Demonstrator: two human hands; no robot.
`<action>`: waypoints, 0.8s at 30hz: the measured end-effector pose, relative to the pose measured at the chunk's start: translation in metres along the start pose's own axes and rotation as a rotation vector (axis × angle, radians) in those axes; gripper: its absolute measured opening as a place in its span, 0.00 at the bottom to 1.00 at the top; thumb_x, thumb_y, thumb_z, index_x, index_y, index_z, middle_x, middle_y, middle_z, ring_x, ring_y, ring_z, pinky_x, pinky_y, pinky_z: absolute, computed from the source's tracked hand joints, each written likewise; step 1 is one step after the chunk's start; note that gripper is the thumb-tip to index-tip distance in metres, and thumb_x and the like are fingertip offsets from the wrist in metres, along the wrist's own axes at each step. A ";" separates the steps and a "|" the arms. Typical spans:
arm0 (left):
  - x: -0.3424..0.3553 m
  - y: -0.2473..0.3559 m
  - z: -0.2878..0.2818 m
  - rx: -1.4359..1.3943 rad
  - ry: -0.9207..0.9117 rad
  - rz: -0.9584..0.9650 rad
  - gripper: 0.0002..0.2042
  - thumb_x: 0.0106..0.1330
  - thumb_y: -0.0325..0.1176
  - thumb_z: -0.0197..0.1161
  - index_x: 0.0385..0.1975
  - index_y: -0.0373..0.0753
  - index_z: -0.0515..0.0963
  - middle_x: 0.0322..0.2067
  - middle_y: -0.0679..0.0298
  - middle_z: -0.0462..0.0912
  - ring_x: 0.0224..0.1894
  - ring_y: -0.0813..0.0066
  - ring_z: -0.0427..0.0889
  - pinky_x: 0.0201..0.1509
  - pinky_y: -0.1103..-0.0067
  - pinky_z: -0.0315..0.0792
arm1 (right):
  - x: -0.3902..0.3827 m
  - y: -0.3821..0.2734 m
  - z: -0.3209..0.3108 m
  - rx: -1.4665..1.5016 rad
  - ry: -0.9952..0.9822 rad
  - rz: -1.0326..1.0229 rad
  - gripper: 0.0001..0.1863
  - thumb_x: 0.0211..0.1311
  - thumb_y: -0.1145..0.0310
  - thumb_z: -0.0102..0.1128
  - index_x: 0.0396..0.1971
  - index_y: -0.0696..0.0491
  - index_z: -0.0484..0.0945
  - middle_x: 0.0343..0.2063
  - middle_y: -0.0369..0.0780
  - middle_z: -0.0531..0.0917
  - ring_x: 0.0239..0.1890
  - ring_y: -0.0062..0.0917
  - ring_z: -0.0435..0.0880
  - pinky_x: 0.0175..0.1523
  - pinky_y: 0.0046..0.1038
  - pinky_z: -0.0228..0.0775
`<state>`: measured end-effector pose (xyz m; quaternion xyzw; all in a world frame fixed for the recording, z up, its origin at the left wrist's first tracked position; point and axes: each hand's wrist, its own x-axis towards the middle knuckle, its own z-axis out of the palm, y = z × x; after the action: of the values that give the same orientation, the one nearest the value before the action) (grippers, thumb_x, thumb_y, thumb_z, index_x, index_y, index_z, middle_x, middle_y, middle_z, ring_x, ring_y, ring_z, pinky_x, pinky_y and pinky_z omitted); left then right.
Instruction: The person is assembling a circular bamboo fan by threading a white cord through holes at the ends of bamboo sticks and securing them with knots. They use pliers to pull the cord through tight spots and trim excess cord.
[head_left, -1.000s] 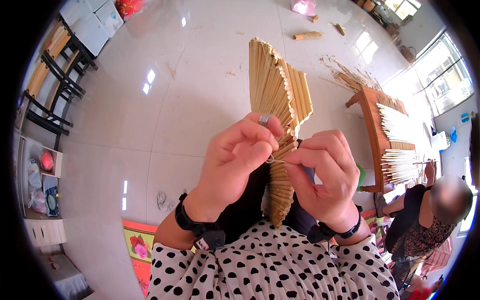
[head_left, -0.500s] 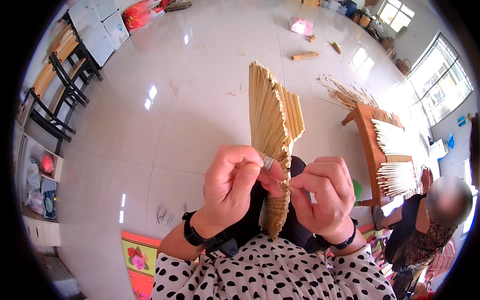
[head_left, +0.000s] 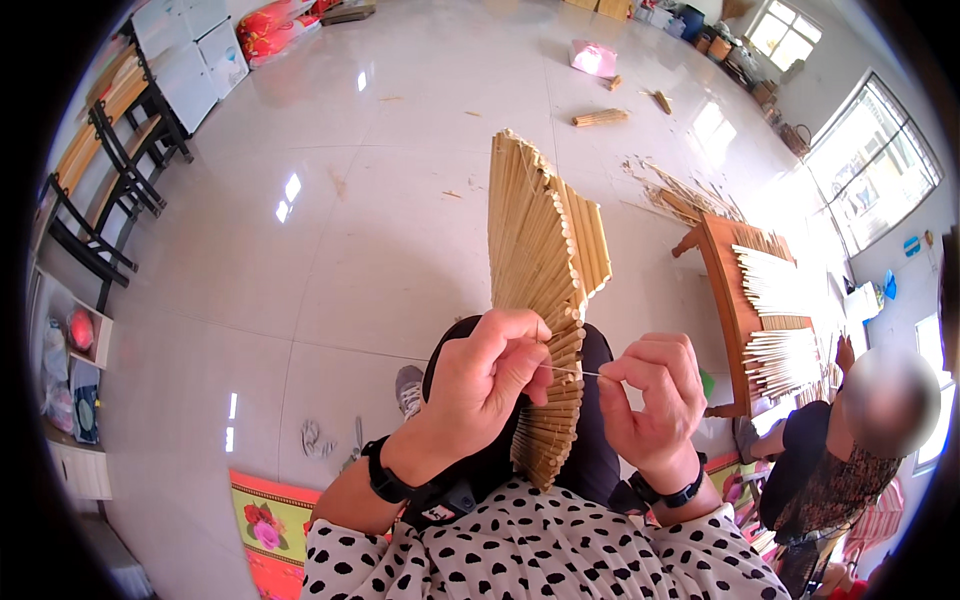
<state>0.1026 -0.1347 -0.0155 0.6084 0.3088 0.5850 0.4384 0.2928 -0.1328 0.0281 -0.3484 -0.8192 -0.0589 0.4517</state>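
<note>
A folded mat of straw-coloured stalks (head_left: 530, 235), bound side by side, stands upright between my knees, its round cut ends toward the right. My left hand (head_left: 490, 375) is closed at the mat's edge, thumb and forefinger pinched. A thin pale thread (head_left: 575, 372) runs taut across the stalk ends from those fingers to my right hand (head_left: 655, 400). That hand is closed too, pinching the thread just right of the mat. Whether a needle is in either pinch is too small to tell.
On the right, a wooden table (head_left: 722, 290) bears bundles of pale sticks (head_left: 785, 362), and another person (head_left: 825, 480) sits beside it. Loose stalks (head_left: 690, 190) and a small bundle (head_left: 600, 118) lie on the tiled floor. Crumpled gloves (head_left: 316, 440) lie near a floral rug (head_left: 262, 525).
My right hand has drawn slightly right, away from the mat, and a longer stretch of thread shows. My left hand has turned, hiding the metal band on its finger. The view has shifted slightly.
</note>
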 end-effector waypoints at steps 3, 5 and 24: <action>0.000 0.004 -0.004 0.039 -0.066 -0.055 0.06 0.73 0.21 0.51 0.46 0.32 0.69 0.30 0.59 0.79 0.27 0.75 0.83 0.32 0.82 0.78 | -0.002 0.004 0.006 -0.003 0.023 0.003 0.13 0.37 0.81 0.70 0.27 0.54 0.80 0.28 0.37 0.77 0.30 0.32 0.78 0.33 0.29 0.71; -0.001 0.002 -0.006 -0.003 -0.035 -0.088 0.05 0.72 0.21 0.53 0.43 0.30 0.72 0.27 0.61 0.80 0.28 0.78 0.83 0.34 0.83 0.77 | -0.004 0.007 0.008 -0.003 0.036 0.003 0.13 0.37 0.82 0.70 0.27 0.54 0.80 0.28 0.38 0.77 0.30 0.32 0.78 0.33 0.28 0.71; -0.022 -0.056 -0.022 -0.093 0.538 0.262 0.06 0.71 0.29 0.54 0.43 0.36 0.71 0.39 0.59 0.73 0.31 0.72 0.72 0.36 0.76 0.69 | -0.047 0.035 0.049 0.658 -0.107 0.361 0.46 0.53 0.44 0.67 0.60 0.66 0.65 0.50 0.52 0.73 0.50 0.47 0.75 0.52 0.39 0.73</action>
<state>0.0863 -0.1267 -0.0770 0.4457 0.3055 0.7903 0.2889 0.2963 -0.1104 -0.0449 -0.3259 -0.7422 0.3059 0.4992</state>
